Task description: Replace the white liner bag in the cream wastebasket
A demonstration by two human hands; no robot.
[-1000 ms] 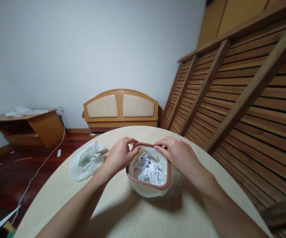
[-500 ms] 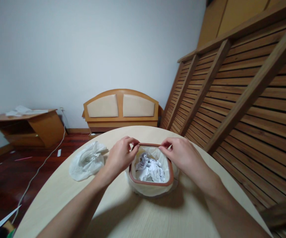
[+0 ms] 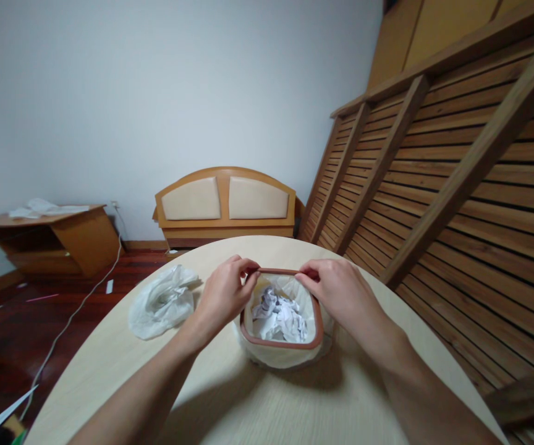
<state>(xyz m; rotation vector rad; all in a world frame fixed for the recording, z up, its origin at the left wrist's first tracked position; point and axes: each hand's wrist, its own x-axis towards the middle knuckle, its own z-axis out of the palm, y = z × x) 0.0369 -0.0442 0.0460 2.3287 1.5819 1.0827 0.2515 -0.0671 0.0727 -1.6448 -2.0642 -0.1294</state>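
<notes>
A small trash bin with a brown square rim [image 3: 280, 343] stands on the pale round table [image 3: 230, 395]. A thin whitish plastic liner [image 3: 279, 357] drapes inside it and over its outside. Crumpled white paper [image 3: 283, 316] lies in the bin. At the rim's far left corner, my left hand [image 3: 227, 287] pinches the rim between thumb and fingers. My right hand [image 3: 334, 281] grips the far right corner in the same way. Left of the bin rests a crumpled whitish plastic bag [image 3: 162, 303], apart from both hands.
Behind the table is a wooden headboard [image 3: 225, 201] with cream panels. A slatted wooden frame [image 3: 434, 185] leans along the right. To the left, a low wooden desk [image 3: 72, 241] holds papers, and a white cable [image 3: 75, 315] crosses the dark red floor.
Almost nothing differs; both hands keep their hold on the bin's rim, and the view has shifted very slightly.
</notes>
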